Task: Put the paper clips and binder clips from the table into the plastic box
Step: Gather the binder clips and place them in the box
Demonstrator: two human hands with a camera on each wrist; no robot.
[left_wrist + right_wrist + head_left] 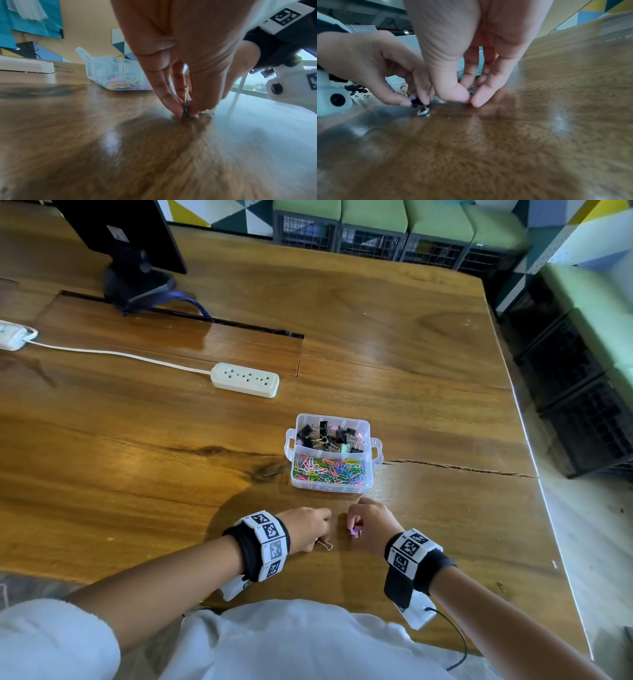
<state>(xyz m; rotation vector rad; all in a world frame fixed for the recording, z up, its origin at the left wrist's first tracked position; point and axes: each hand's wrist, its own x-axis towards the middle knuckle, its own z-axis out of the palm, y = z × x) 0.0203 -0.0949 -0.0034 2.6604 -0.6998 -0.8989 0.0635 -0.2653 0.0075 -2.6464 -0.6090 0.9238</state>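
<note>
The clear plastic box stands on the wooden table, with binder clips in its far compartment and coloured paper clips in the near one. Just in front of it, both hands are down at the tabletop. My left hand pinches a dark binder clip whose wire handle sticks out toward me. My right hand pinches a small purple binder clip between thumb and fingers. The right wrist view also shows the left hand's clip touching the table.
A white power strip with its cord lies behind the box to the left. A monitor stand sits at the far left. The table's right edge is close to the box. A crack runs across the wood.
</note>
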